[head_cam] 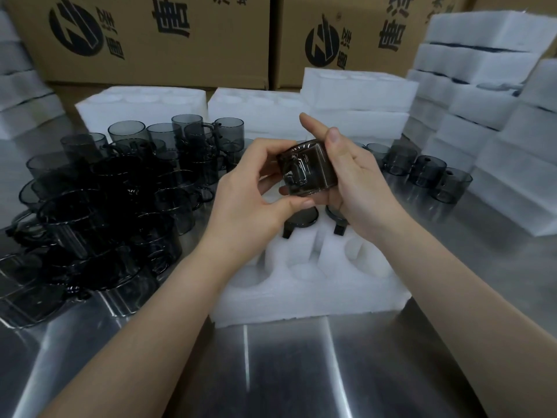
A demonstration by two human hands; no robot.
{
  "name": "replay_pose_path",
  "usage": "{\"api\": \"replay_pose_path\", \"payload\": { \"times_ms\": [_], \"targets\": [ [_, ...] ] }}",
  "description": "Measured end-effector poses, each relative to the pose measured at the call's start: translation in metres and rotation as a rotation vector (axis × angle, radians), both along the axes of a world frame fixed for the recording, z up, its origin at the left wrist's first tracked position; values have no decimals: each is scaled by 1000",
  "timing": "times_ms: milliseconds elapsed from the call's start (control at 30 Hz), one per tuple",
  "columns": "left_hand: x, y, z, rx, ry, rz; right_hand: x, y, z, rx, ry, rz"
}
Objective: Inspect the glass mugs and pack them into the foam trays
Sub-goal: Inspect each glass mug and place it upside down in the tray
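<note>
I hold one smoky dark glass mug (pixel 310 168) on its side above the foam tray (pixel 304 291), its handle facing me. My left hand (pixel 259 188) grips its left end, thumb under the lower rim. My right hand (pixel 349 176) wraps its right side, thumb across the top. Two mugs (pixel 304 220) sit in the tray's far pockets, handles toward me, partly hidden by my hands. The tray's near pockets hold nothing.
A big heap of dark mugs (pixel 99 206) covers the steel table (pixel 271 372) at left. A few more mugs (pixel 428 171) stand at right. Foam tray stacks (pixel 482 110) rise at right and behind; cardboard boxes (pixel 156 40) stand at the back.
</note>
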State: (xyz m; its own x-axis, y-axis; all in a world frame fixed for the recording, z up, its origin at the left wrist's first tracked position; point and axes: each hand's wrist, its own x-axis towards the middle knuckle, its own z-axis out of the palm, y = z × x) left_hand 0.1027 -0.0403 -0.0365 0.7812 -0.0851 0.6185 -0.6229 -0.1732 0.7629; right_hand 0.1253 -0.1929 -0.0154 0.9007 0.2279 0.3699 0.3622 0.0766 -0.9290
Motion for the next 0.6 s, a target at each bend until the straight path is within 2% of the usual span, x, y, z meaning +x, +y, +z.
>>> {"api": "replay_pose_path", "payload": {
  "times_ms": [200,300,467,600],
  "targets": [
    [3,0,-3,-48,-11,-36,5,1,-2,193,155,142],
    [4,-1,-4,48,5,50,7,0,-2,150,236,224],
    [2,-5,0,292,-63,195,7,2,-7,-3,149,16],
    [-2,-5,1,281,-129,192,4,4,-5,21,171,-8]
  ]
}}
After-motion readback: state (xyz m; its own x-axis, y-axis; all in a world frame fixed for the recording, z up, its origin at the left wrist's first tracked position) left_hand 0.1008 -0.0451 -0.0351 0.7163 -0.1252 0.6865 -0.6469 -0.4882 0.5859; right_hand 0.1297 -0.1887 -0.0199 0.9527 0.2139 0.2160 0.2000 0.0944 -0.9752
